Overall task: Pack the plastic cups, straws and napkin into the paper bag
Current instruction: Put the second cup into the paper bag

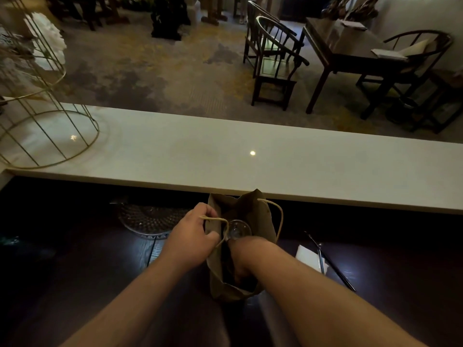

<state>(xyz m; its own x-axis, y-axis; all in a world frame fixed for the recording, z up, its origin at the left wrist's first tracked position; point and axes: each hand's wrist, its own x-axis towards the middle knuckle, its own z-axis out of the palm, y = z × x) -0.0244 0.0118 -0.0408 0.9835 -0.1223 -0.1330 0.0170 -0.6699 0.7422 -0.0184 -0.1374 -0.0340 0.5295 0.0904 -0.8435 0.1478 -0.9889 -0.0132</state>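
A brown paper bag (253, 211) with rope handles stands open on the dark counter in front of me. My left hand (193, 236) pinches the bag's left rim beside a handle and holds the mouth apart. My right hand (241, 270) reaches down inside the bag, its fingers hidden by the paper. A clear plastic cup (236, 229) sits inside the bag just past my right wrist. Whether my right hand grips it cannot be told. To the right of the bag lie a white napkin (309, 256) and dark straws (330, 264) on the counter.
A raised white ledge (250, 166) runs across behind the bag. A gold wire cage stand (47, 136) occupies its left end. A ribbed glass dish (150, 219) sits on the dark counter left of the bag. Chairs and a dark table stand beyond.
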